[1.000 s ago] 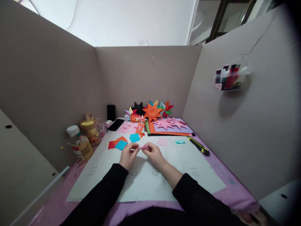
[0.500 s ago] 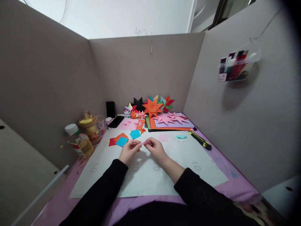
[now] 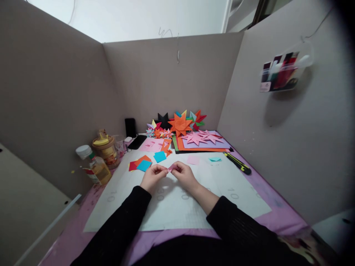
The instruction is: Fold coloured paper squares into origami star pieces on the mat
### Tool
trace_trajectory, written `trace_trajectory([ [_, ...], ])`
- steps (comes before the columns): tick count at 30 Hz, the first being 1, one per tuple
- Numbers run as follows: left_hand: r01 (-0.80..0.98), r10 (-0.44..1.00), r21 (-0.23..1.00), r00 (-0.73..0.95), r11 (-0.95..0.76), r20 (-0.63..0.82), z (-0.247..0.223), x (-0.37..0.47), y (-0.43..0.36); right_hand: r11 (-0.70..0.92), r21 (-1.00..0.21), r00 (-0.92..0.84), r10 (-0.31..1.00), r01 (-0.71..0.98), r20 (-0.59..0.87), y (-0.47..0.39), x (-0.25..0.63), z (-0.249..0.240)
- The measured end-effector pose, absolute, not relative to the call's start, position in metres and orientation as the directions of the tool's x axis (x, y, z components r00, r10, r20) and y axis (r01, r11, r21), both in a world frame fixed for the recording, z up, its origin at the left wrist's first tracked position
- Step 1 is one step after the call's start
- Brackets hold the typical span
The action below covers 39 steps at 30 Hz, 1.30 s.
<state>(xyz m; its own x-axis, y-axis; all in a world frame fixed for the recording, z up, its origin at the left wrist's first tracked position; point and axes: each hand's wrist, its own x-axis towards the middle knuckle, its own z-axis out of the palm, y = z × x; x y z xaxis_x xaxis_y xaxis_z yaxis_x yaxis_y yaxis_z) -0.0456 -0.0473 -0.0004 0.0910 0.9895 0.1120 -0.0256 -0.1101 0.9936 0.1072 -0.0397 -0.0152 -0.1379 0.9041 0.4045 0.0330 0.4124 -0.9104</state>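
Between my two hands is a small piece of pink paper [image 3: 171, 168], pinched at both ends above the white sheet [image 3: 177, 214]. My left hand [image 3: 152, 177] closes thumb and fingers on its left end. The right end is in the closed fingers of my right hand [image 3: 184, 175], which hide part of it. Whether the paper is folded is hard to see. Left of my hands lie blue paper squares [image 3: 144, 165] over orange and red ones [image 3: 133, 166]. Beyond my right hand are a flat pink square [image 3: 193, 159] and a folded light-teal paper [image 3: 215, 159].
A yellow-black utility knife [image 3: 237, 163] lies at the right. Folded paper stars [image 3: 181, 125] and coloured sheets [image 3: 205, 149] fill the back. A glue bottle [image 3: 97, 170], a tub [image 3: 105, 149] and a phone [image 3: 137, 142] stand or lie left. Grey panels [image 3: 169, 77] enclose the table.
The pink paper has tilted a little between my fingers, and more of its face shows. My hands stay in nearly the same place; the view has shifted slightly.
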Motion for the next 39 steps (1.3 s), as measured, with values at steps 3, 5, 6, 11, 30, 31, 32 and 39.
trace_trajectory([
  [3, -0.060, 0.992, 0.993, 0.066, -0.103, 0.107, 0.000, -0.044, -0.048, 0.425, -0.904, -0.167, 0.896, 0.044, 0.412, -0.040, 0.107, -0.016],
  [5, -0.106, 0.994, 0.992, 0.072, -0.074, 0.081, 0.000, -0.044, -0.049, 0.432, -0.899, -0.180, 0.892, 0.070, 0.415, -0.040, 0.106, -0.016],
  [6, -0.136, 0.994, 0.989, 0.082, -0.054, 0.065, 0.000, -0.044, -0.049, 0.435, -0.896, -0.183, 0.892, 0.091, 0.414, -0.040, 0.106, -0.016],
  [11, -0.263, 0.984, 0.963, 0.180, 0.064, -0.017, -0.001, -0.046, -0.048, 0.452, -0.883, -0.188, 0.885, 0.127, 0.426, -0.041, 0.105, -0.020],
  [30, -0.042, 0.985, 0.989, 0.094, -0.144, 0.147, -0.001, -0.043, -0.050, 0.435, -0.900, -0.108, 0.895, -0.002, 0.433, -0.045, 0.107, -0.010],
  [31, -0.029, 0.982, 0.986, 0.087, -0.163, 0.165, 0.000, -0.042, -0.050, 0.435, -0.900, -0.097, 0.896, 0.005, 0.432, -0.046, 0.106, -0.010],
  [32, -0.018, 0.980, 0.983, 0.079, -0.182, 0.183, 0.000, -0.041, -0.051, 0.433, -0.901, -0.083, 0.899, 0.014, 0.431, -0.046, 0.106, -0.010],
  [39, 0.025, 0.973, 0.974, 0.055, -0.227, 0.225, -0.001, -0.039, -0.051, 0.423, -0.906, -0.003, 0.906, -0.014, 0.423, -0.043, 0.104, -0.018],
])
